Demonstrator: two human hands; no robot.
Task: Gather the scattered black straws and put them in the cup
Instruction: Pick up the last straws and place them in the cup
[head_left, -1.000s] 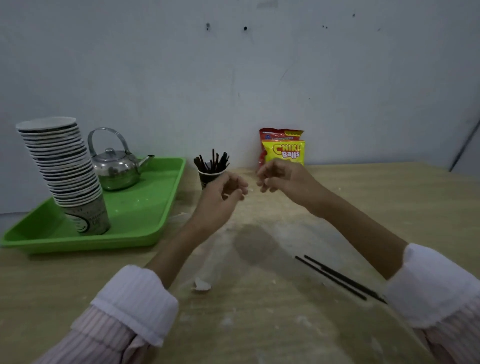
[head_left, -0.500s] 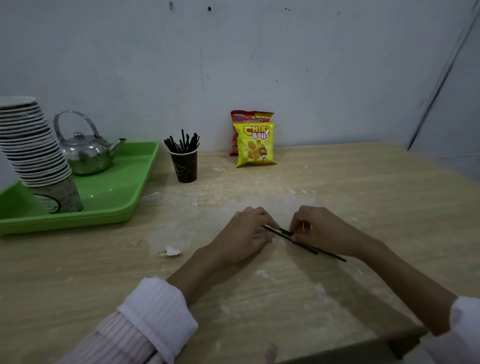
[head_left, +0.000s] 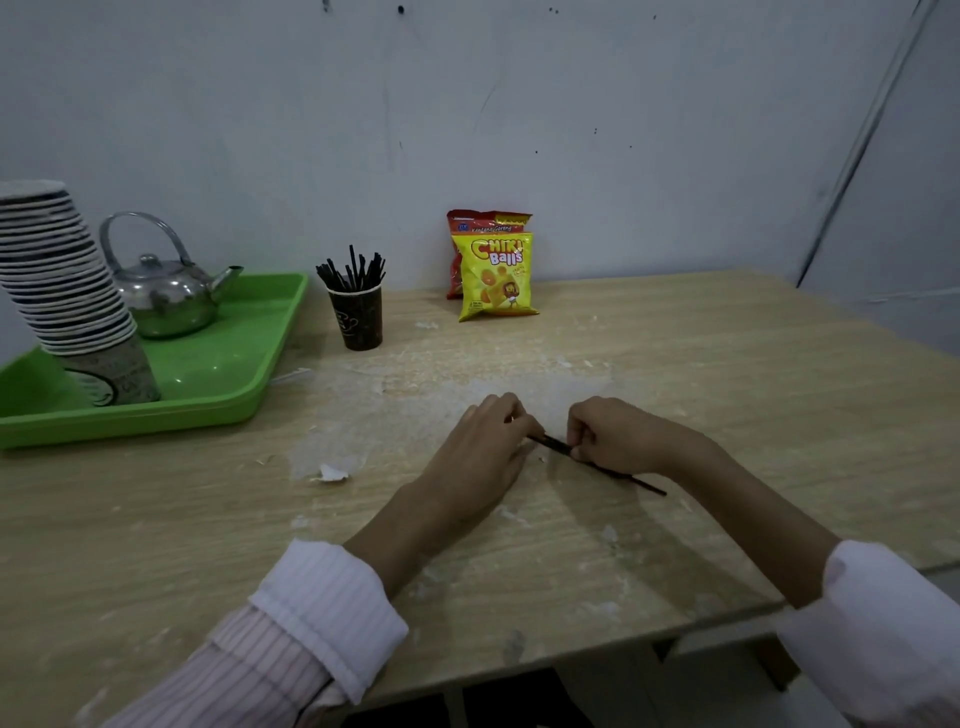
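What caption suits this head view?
Left hand and right hand pinch black straws on the table, short of the straw-filled cup by the green tray.

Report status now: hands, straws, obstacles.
Left hand and right hand both pinch the loose straws on the table. Cup behind holds other straws. Nothing standing between hands and cup.
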